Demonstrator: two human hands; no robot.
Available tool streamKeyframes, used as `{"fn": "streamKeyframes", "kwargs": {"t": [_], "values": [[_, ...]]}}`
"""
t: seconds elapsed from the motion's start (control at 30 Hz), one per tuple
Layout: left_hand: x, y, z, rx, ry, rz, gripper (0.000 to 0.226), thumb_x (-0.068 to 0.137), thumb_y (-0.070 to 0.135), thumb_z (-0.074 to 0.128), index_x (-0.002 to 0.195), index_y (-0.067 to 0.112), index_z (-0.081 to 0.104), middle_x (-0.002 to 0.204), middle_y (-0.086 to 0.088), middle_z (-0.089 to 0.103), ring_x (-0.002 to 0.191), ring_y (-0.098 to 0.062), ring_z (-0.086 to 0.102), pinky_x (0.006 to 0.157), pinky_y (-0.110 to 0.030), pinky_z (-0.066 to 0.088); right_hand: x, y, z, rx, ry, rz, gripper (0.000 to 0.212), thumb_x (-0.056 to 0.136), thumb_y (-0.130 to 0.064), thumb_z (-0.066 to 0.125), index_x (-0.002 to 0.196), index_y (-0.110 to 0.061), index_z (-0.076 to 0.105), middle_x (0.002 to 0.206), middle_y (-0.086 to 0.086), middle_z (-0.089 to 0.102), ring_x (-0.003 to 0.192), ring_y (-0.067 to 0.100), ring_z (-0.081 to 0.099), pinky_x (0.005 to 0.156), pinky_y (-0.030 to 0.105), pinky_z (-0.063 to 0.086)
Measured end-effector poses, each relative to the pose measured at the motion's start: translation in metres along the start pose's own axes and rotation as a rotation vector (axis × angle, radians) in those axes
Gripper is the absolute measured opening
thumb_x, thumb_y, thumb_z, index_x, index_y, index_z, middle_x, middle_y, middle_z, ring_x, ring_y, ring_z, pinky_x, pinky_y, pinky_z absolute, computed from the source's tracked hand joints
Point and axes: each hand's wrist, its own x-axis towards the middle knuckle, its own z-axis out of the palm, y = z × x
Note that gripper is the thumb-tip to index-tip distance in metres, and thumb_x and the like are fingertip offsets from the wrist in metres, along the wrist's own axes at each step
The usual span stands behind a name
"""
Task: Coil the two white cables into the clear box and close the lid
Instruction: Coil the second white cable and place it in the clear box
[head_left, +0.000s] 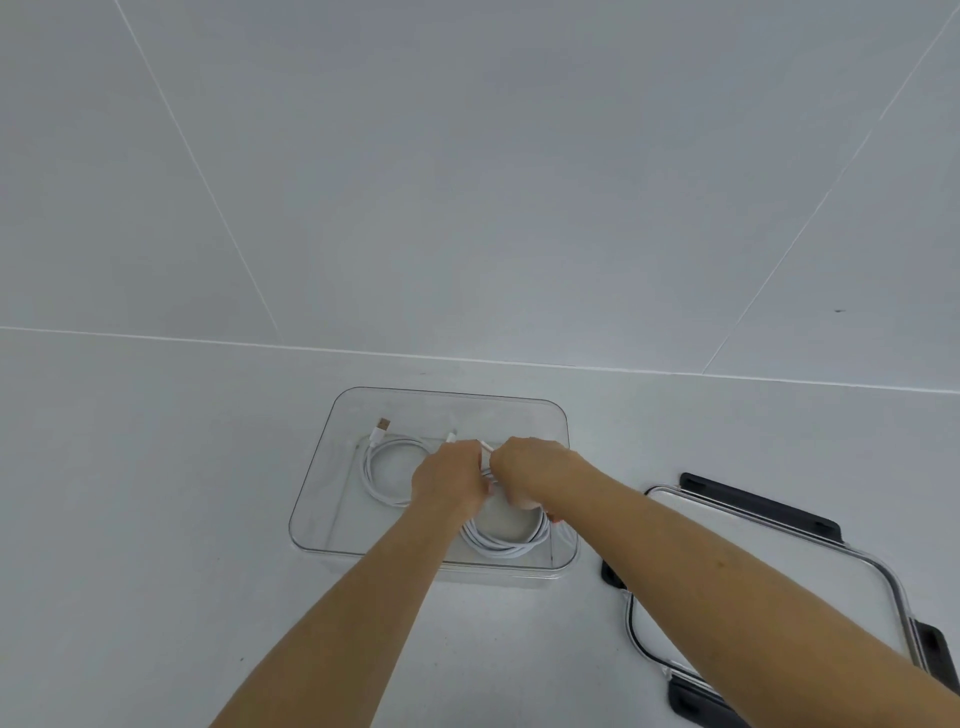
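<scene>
A clear rectangular box stands open on the white surface. One white cable lies coiled in its left half, its USB plug pointing to the far left corner. A second white cable coil sits in the right half. My left hand and my right hand meet over the box, both gripping this second coil at its far side. A short cable end sticks up between the fingers. The clear lid with black latches lies to the right of the box, partly under my right forearm.
The white surface meets a pale tiled wall behind the box. A bare stretch of surface lies left of the box and in front of it. The lid reaches the frame's lower right corner.
</scene>
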Motion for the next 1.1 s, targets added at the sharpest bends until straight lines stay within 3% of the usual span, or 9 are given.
{"fn": "streamKeyframes", "kwargs": {"t": [0.1, 0.3, 0.43, 0.57, 0.7, 0.8, 0.9, 1.0, 1.1], "values": [[0.001, 0.0, 0.002, 0.018, -0.007, -0.013, 0.014, 0.085, 0.021, 0.053, 0.093, 0.011, 0.057, 0.096, -0.01, 0.067, 0.087, -0.028, 0.062, 0.064, -0.032, 0.042, 0.001, 0.001, 0.002, 0.101, -0.036, 0.034, 0.031, 0.09, 0.002, 0.045, 0.062, -0.008, 0.036, 0.063, 0.004, 0.041, 0.071, 0.026, 0.058, 0.048, 0.022, 0.035], [0.003, 0.0, 0.001, 0.019, -0.042, -0.046, 0.021, 0.087, 0.024, 0.055, 0.103, 0.01, 0.055, 0.102, -0.009, 0.064, 0.093, -0.028, 0.06, 0.065, -0.032, 0.04, 0.005, 0.005, -0.003, 0.205, 0.014, 0.033, 0.023, 0.089, 0.0, 0.046, 0.068, -0.008, 0.041, 0.065, 0.004, 0.041, 0.054, 0.014, 0.039, 0.046, 0.022, 0.031], [0.001, 0.001, -0.001, 0.014, -0.055, -0.068, 0.014, 0.086, 0.022, 0.053, 0.095, 0.012, 0.055, 0.096, -0.008, 0.064, 0.082, -0.025, 0.058, 0.059, -0.029, 0.037, -0.001, 0.005, -0.008, 0.193, 0.06, 0.029, 0.016, 0.085, 0.004, 0.051, 0.1, -0.003, 0.054, 0.095, 0.01, 0.054, 0.086, 0.026, 0.059, 0.062, 0.029, 0.04], [-0.001, 0.001, -0.004, -0.002, -0.079, -0.084, 0.006, 0.085, 0.022, 0.052, 0.084, 0.016, 0.049, 0.092, -0.006, 0.063, 0.075, -0.021, 0.052, 0.06, -0.029, 0.037, -0.004, 0.011, -0.008, 0.18, 0.058, -0.004, 0.021, 0.084, 0.007, 0.05, 0.071, -0.006, 0.041, 0.069, 0.005, 0.035, 0.054, 0.018, 0.042, 0.043, 0.024, 0.032], [-0.003, -0.001, -0.007, -0.049, -0.112, -0.115, 0.017, 0.083, 0.02, 0.054, 0.093, 0.008, 0.059, 0.089, -0.01, 0.065, 0.073, -0.024, 0.058, 0.057, -0.029, 0.04, -0.007, 0.013, -0.008, 0.177, 0.086, -0.043, 0.037, 0.084, 0.01, 0.048, 0.061, -0.012, 0.03, 0.063, 0.004, 0.036, 0.063, 0.025, 0.047, 0.043, 0.022, 0.032], [-0.004, -0.002, -0.008, -0.085, -0.154, -0.124, 0.006, 0.083, 0.013, 0.055, 0.082, 0.008, 0.057, 0.092, -0.014, 0.068, 0.064, -0.026, 0.065, 0.059, -0.029, 0.048, -0.004, 0.013, -0.006, 0.171, 0.081, -0.047, 0.037, 0.085, 0.009, 0.046, 0.061, -0.013, 0.029, 0.066, 0.004, 0.036, 0.069, 0.027, 0.054, 0.044, 0.022, 0.033], [-0.005, -0.003, -0.01, -0.104, -0.147, -0.118, 0.012, 0.084, 0.009, 0.057, 0.094, 0.004, 0.06, 0.094, -0.012, 0.069, 0.066, -0.029, 0.07, 0.066, -0.032, 0.054, -0.001, 0.014, -0.003, 0.167, 0.083, -0.046, 0.036, 0.085, 0.009, 0.046, 0.063, -0.014, 0.03, 0.066, 0.003, 0.037, 0.068, 0.026, 0.053, 0.044, 0.022, 0.032], [-0.004, -0.001, -0.011, -0.133, -0.1, -0.11, 0.016, 0.086, 0.01, 0.057, 0.098, 0.001, 0.06, 0.099, -0.014, 0.067, 0.077, -0.032, 0.069, 0.075, -0.037, 0.054, 0.003, 0.014, 0.0, 0.16, 0.117, -0.034, 0.024, 0.084, 0.01, 0.048, 0.071, -0.009, 0.04, 0.067, 0.004, 0.035, 0.071, 0.028, 0.054, 0.044, 0.024, 0.033], [-0.002, 0.001, -0.011, -0.161, -0.06, -0.125, 0.015, 0.086, 0.009, 0.057, 0.099, 0.002, 0.059, 0.1, -0.014, 0.065, 0.08, -0.033, 0.067, 0.078, -0.04, 0.054, 0.005, 0.013, 0.002, 0.168, 0.174, -0.012, 0.022, 0.083, 0.009, 0.05, 0.102, -0.001, 0.053, 0.068, 0.003, 0.031, 0.075, 0.026, 0.049, 0.056, 0.03, 0.04]]}}
